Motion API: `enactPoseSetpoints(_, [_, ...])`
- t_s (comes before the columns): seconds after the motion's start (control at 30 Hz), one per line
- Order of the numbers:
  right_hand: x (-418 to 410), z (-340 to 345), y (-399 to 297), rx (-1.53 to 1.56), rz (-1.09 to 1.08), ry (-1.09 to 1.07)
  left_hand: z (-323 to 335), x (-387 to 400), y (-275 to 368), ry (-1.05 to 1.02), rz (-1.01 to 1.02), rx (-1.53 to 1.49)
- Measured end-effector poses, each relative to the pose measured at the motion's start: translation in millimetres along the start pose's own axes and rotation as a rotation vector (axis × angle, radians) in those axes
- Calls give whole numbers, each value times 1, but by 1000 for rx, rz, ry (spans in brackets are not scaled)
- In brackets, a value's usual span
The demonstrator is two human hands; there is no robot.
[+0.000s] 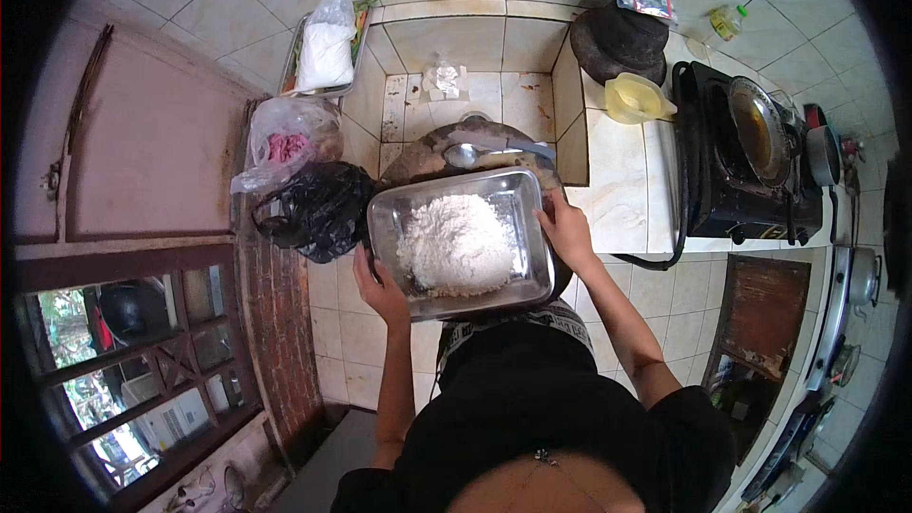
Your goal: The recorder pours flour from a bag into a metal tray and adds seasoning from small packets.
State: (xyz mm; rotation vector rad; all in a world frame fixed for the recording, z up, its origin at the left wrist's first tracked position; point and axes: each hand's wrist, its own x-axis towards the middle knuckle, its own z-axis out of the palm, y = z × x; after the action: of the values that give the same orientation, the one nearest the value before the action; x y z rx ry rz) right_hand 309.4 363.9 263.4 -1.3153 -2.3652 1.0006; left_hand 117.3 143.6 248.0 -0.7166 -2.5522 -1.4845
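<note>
A rectangular metal pan [531, 201] holds a heap of white powder [462, 242], with some brownish material under its lower edge. My left hand [381, 291] grips the pan's left side near the lower corner. On the opposite side, my right hand [566, 231] has hold of the rim, its thumb on top. Beneath the pan is a round, worn, dark board [420, 157]. A metal spoon [464, 155] and a knife with a grey handle [534, 148] lie on the board beyond the pan.
Left of the pan sit a black plastic bag [320, 210], a clear bag with pink contents [288, 148] and a tray [291, 60] bearing a bag of white powder [326, 57]. To the right are a yellow plastic jug [634, 98], a stone mortar [616, 43] and a gas stove [712, 178] with a wok [759, 130].
</note>
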Motion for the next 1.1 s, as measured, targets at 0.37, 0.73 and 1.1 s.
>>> enactPoseSetpoints(0.37, [10, -13, 17, 59, 0, 3, 18, -8, 7, -73, -140, -66])
enactPoseSetpoints(0.73, [78, -101, 9, 55, -126, 353, 63, 60, 118, -50, 196, -32])
enactPoseSetpoints(1.1, [338, -275, 34, -71, -409, 723, 323, 186, 330, -450, 962, -297])
